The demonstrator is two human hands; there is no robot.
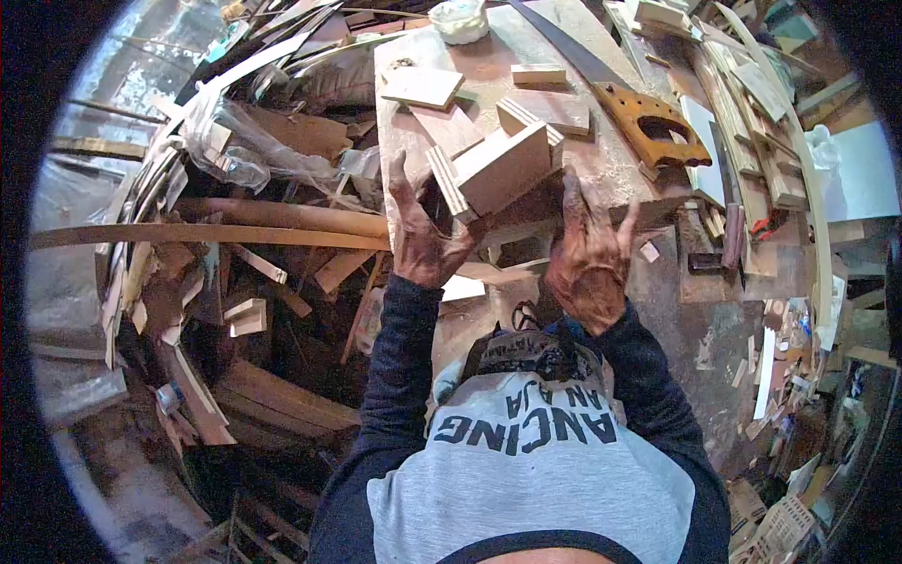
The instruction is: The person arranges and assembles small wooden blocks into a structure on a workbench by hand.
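A small box-like wooden assembly [507, 169] with layered plywood edges rests tilted near the front edge of the work board [489, 61]. My left hand [425, 230] is beside its lower left corner, fingers spread, thumb and palm close to the wood. On the other side, my right hand [592, 249] has its fingers apart, near the assembly's right end and the board's edge. Neither hand is closed around the wood. Flat wooden pieces [423, 86] lie behind the assembly, with a small block [538, 73] further right.
A handsaw [653, 127] with an orange-brown handle lies at the board's right. A whitish tub [458, 21] stands at the far edge. Wood offcuts [249, 318] and plastic sheeting [221, 141] crowd the left; a hammer-like tool [733, 235] lies right.
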